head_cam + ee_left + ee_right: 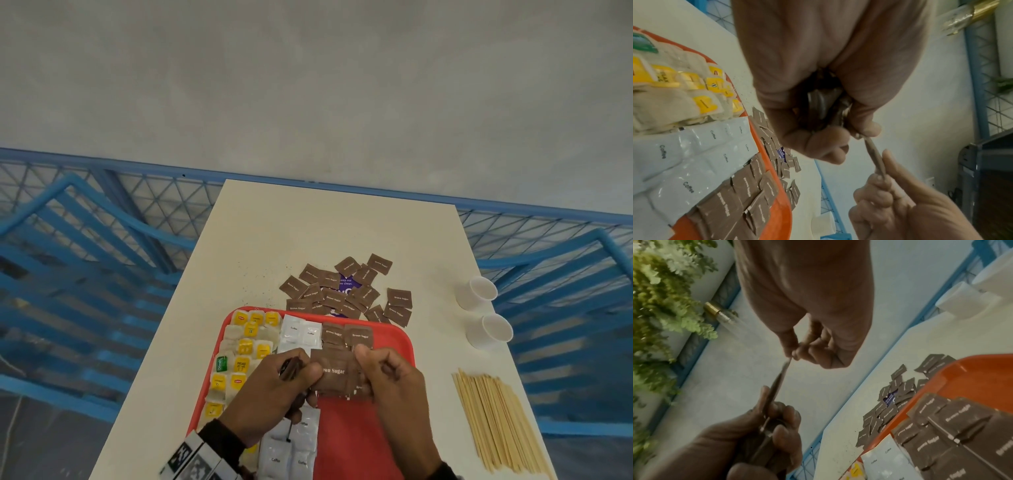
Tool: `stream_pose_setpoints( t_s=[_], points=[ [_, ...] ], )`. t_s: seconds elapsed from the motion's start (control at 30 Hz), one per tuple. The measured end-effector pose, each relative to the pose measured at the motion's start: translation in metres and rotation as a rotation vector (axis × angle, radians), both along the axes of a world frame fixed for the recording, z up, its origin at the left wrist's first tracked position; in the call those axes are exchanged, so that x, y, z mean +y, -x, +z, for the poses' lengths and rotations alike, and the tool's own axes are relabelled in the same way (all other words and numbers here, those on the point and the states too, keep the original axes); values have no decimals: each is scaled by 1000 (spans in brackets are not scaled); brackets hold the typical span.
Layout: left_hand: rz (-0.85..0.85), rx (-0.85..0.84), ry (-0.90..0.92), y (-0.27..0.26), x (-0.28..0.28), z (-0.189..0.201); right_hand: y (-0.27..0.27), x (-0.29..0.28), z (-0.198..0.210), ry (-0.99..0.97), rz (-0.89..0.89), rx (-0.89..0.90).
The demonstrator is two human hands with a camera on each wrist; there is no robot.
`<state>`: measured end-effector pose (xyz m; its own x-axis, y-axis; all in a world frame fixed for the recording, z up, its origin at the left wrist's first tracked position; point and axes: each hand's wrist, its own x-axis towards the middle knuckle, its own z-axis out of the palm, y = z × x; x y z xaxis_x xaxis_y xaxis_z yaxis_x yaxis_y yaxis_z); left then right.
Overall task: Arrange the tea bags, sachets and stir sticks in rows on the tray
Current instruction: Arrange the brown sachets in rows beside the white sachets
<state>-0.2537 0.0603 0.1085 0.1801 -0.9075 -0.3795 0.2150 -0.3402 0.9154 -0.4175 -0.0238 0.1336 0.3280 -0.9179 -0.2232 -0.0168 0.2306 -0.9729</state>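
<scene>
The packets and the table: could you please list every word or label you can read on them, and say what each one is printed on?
"Brown Sugar": brown sachet pinched between left hand and right hand; also on the loose brown sachets.
"Coffee": white sachets on the red tray.
"RELAX": one yellow tea bag tag.
Purple sticker: partly covered, roughly "keep our ... clean".
Other tea bag tags: too small.

On the table (260,240), the tray (404,346) is set at 6 o'clock, loose sachets (342,291) at 12, stir sticks (496,421) and cups (486,311) at 3.

Red tray (394,346); brown sugar sachets (337,371); white coffee sachets (293,330).
</scene>
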Motion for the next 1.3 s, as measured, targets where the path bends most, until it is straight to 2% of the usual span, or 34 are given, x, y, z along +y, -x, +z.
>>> stream_pose_setpoints(
  t_s=[0.07,0.23,0.5,0.57,0.63,0.77,0.9,1.0,1.1,1.3],
  points=[
    [17,19,-5,-2,0,0,4,-2,1,-11,-23,7],
    [0,7,-13,-3,-1,0,2,-3,7,-37,243,80],
    [-116,-80,64,-10,-10,17,7,-32,20,156,136,111],
    [-92,-55,47,-16,-2,15,21,-44,6,137,43,144],
    [-25,12,0,-22,10,8,40,-51,-17,84,22,217],
    [126,161,-136,-34,33,-11,63,-29,-81,-118,197,449],
    [169,306,-218,-32,43,-22,57,-6,-133,-175,216,567],
    [165,311,-246,-27,45,-23,42,1,-152,-205,233,616],
    [160,297,-270,-26,45,-21,31,4,-165,-132,236,720],
    [139,355,-272,-22,44,-17,19,6,-162,-100,202,834]
  ],
)
